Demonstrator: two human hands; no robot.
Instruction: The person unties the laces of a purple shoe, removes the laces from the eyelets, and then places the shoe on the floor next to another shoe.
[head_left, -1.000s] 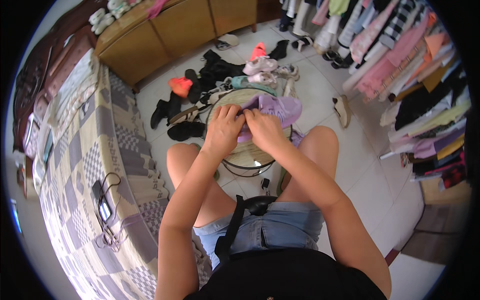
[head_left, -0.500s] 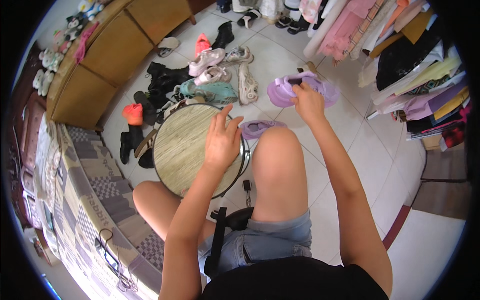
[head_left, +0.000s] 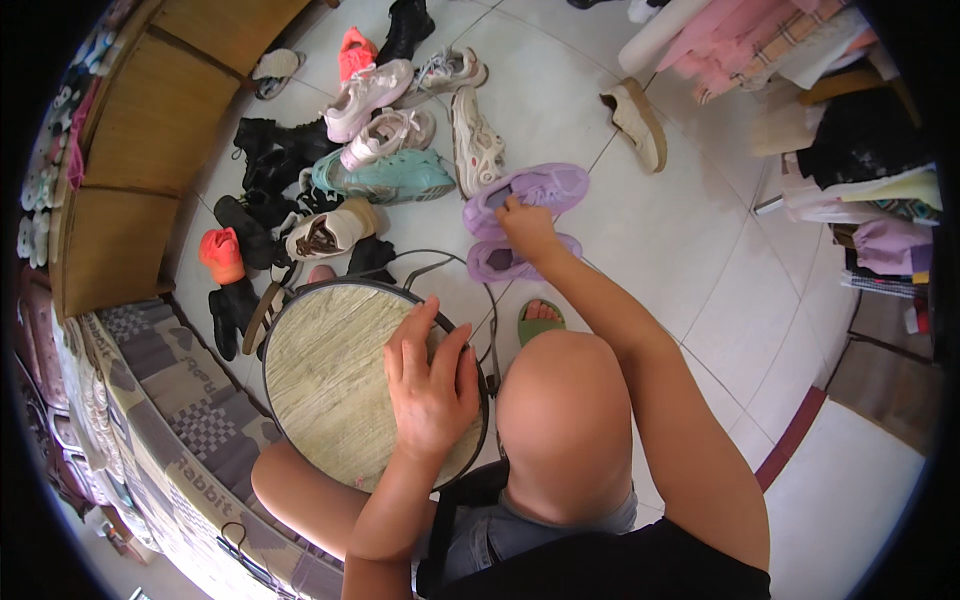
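Note:
My right hand (head_left: 527,228) grips a lavender sneaker (head_left: 553,187) by its opening, low over the tiled floor. Right beside it, on the near side, lies its matching lavender sneaker (head_left: 490,262), partly covered by my hand and wrist. Over the round wood-grain tabletop (head_left: 325,375) my left hand (head_left: 432,380) is spread, fingers apart, holding nothing. Whether its fingers touch the top I cannot tell. Just beyond the lavender pair lies a cream chunky sneaker (head_left: 478,145).
A heap of shoes, with a teal sneaker (head_left: 385,178) and black boots (head_left: 270,150), lies at the far left. One beige shoe (head_left: 637,125) sits alone on the right. Clothes (head_left: 860,150) hang at the right edge; a wooden cabinet (head_left: 125,230) stands left. My green slipper (head_left: 540,322) is below.
My right hand has brought the lavender sneaker left and down beside its mate. The beige shoe behind it now shows fully. The view has shifted; my left hand stays over the round top.

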